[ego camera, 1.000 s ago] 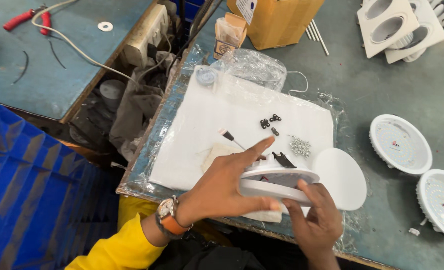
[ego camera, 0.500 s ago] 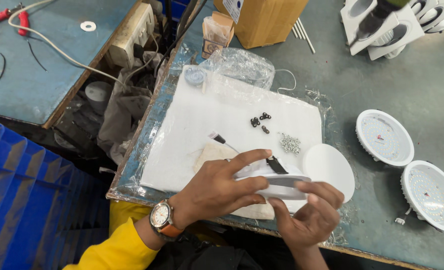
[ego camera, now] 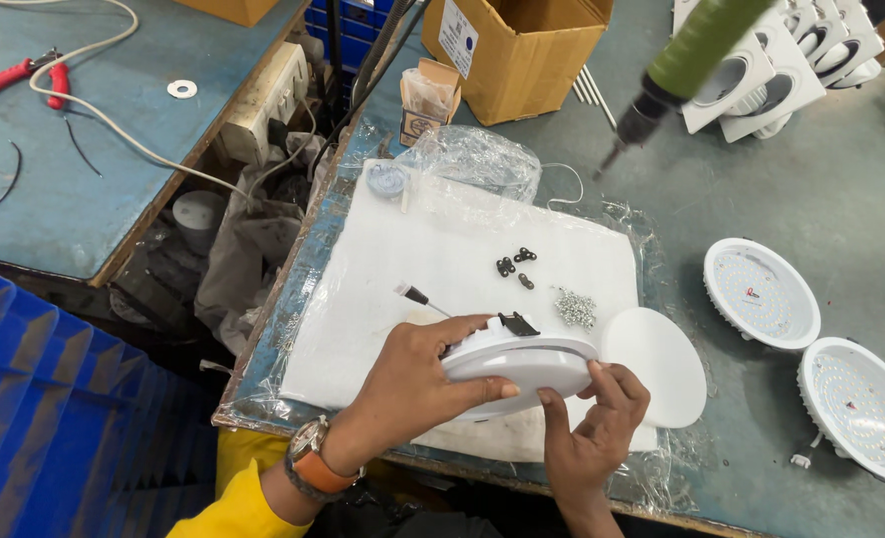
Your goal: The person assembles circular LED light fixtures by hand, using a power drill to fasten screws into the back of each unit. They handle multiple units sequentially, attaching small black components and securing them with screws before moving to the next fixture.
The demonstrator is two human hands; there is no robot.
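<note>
My left hand [ego camera: 417,384] grips a round white lamp housing [ego camera: 522,364] from above, and my right hand [ego camera: 592,433] holds its lower right edge from below. The housing is tilted on edge over a white foam pad [ego camera: 432,269]. A black clip [ego camera: 517,324] sticks up from the housing's far side. Beside it on the right lies a white round diffuser disc [ego camera: 656,364]. A few black clips [ego camera: 514,264] and a small pile of screws [ego camera: 575,307] rest on the pad.
A green-handled electric screwdriver [ego camera: 681,60] hangs above the bench. Two white round lamps [ego camera: 761,294] [ego camera: 861,403] lie at the right. A cardboard box [ego camera: 522,50] and stacked white square housings [ego camera: 771,80] stand at the back. Red pliers [ego camera: 19,80] lie on the left bench.
Both hands have kept hold of the housing and turned it a little. My left index finger, stretched out before, now curls around the rim. The view has shifted down, showing the hanging screwdriver.
</note>
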